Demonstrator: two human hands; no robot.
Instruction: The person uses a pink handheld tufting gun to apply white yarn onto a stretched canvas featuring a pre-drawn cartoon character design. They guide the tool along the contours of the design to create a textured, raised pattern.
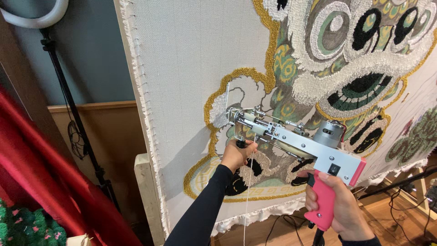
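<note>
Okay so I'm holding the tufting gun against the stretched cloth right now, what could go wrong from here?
The thin white yarn strand hangs loose beside your left hand and might snag or pull tight. That hand grips the front handle close to the metal tufting gun with the pink grip, so its fingers sit near the needle end. The tip meets the stretched grey backing cloth at a slant and could tear it if it drifts.

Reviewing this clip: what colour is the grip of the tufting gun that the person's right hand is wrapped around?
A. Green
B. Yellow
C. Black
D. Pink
D. The right hand closes around the pink grip of the tufting gun, while the left hand holds the small black front handle below the gun's nose, near the stretched cloth.
</note>
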